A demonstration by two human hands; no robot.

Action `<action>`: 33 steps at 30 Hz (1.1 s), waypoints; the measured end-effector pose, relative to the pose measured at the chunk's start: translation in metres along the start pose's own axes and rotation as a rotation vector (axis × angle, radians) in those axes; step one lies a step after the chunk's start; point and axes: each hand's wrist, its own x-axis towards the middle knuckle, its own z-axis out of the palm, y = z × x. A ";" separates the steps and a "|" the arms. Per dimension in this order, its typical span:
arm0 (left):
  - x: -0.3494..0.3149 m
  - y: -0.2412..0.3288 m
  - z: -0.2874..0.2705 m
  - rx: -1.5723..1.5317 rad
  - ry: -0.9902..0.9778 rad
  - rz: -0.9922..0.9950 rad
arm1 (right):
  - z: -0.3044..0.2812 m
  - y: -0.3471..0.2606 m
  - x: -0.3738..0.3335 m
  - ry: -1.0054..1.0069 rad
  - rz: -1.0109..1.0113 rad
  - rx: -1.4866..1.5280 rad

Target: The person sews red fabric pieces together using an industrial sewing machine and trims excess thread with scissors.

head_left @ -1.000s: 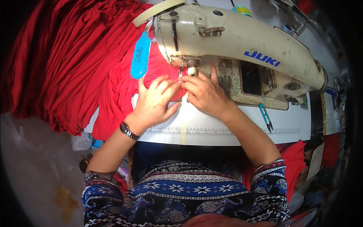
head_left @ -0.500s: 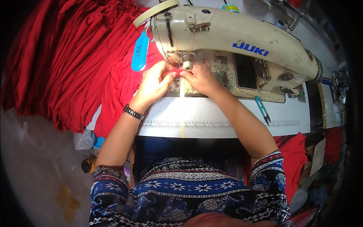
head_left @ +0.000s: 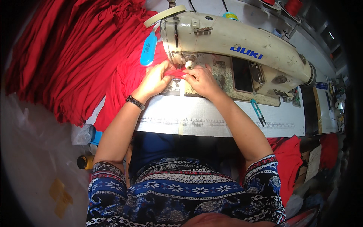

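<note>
Here's the white tabletop (head_left: 159, 109), lit brightest in the middle, a ruler scale (head_left: 211, 123) running along its near edge and a pale strip (head_left: 182, 104) crossing it front to back. The cream sewing machine (head_left: 211, 38) stretches over the far side, paint worn off its bed, a roll of tape (head_left: 165, 16) perched on its head and a blue oval piece (head_left: 148, 49) hanging just beside. Teal snips (head_left: 258, 112) lie out to the right, near the right forearm. Around the room, red spools (head_left: 293, 6) stand at the upper right, a clear plastic bag (head_left: 81, 135) sits by the tabletop's left corner, and tan patches (head_left: 60, 198) mark the grey floor (head_left: 34, 151). And the red cloth (head_left: 75, 64)! It heaps in deep folds all down the left, its working end drawn in under the machine's head, right in front of the needle area. Both hands are on it: the left hand (head_left: 155, 80), a dark bracelet (head_left: 135, 102) at its wrist, has its fingers closed on a fold, and the right hand (head_left: 204, 81) pinches the same fold from the other side, thumb on top. What a change from a second ago, when both hands lay spread over the cloth with fingertips by the needle! Against half a second ago the grip looks much the same, but those spools have now slid into view.
</note>
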 end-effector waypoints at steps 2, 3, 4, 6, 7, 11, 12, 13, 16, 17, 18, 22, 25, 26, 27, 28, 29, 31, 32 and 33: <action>-0.004 -0.009 -0.002 0.160 -0.011 0.140 | 0.002 0.000 -0.012 0.056 -0.175 -0.092; -0.007 -0.010 -0.003 0.286 -0.016 0.251 | 0.004 -0.001 -0.018 0.087 -0.257 -0.137; -0.011 -0.011 -0.004 0.413 -0.020 0.364 | 0.005 -0.002 -0.023 0.107 -0.293 -0.169; -0.022 -0.006 -0.009 0.432 -0.081 0.348 | 0.005 -0.006 -0.028 0.147 -0.368 -0.233; -0.026 -0.002 -0.011 0.447 -0.094 0.362 | 0.003 -0.008 -0.030 0.111 -0.360 -0.272; -0.026 -0.002 -0.017 0.438 -0.104 0.354 | 0.000 -0.012 -0.029 0.092 -0.361 -0.255; -0.025 0.001 -0.017 0.424 -0.110 0.331 | 0.000 -0.011 -0.030 0.098 -0.365 -0.255; -0.025 0.004 -0.016 0.434 -0.116 0.320 | 0.000 -0.010 -0.031 0.104 -0.370 -0.254; -0.029 0.017 -0.010 0.467 -0.129 0.297 | 0.000 -0.013 -0.032 0.111 -0.358 -0.239; -0.030 0.019 -0.008 0.478 -0.134 0.296 | 0.000 -0.014 -0.032 0.119 -0.364 -0.221; -0.030 0.020 -0.006 0.487 -0.137 0.298 | 0.000 -0.015 -0.032 0.127 -0.368 -0.205; -0.029 0.023 -0.003 0.499 -0.129 0.299 | -0.002 -0.010 -0.032 0.047 -0.241 -0.069; -0.030 0.023 -0.001 0.533 -0.088 0.323 | 0.003 -0.001 -0.026 0.143 -0.183 -0.011; -0.030 0.023 -0.002 0.544 -0.093 0.326 | 0.005 0.000 -0.026 0.132 -0.206 -0.047; -0.029 0.022 -0.004 0.558 -0.098 0.329 | 0.006 -0.001 -0.026 0.122 -0.230 -0.081; -0.029 0.023 -0.005 0.571 -0.103 0.332 | 0.005 -0.003 -0.026 0.112 -0.253 -0.116; -0.029 0.023 -0.003 0.587 -0.093 0.342 | 0.003 -0.004 -0.026 0.090 -0.257 -0.119; -0.031 0.025 0.000 0.619 -0.071 0.367 | -0.002 -0.007 -0.025 0.049 -0.263 -0.128; -0.032 0.028 0.003 0.638 -0.086 0.365 | -0.002 -0.006 -0.026 0.066 -0.255 -0.143; -0.034 0.031 0.005 0.657 -0.100 0.357 | -0.001 -0.005 -0.026 0.077 -0.249 -0.156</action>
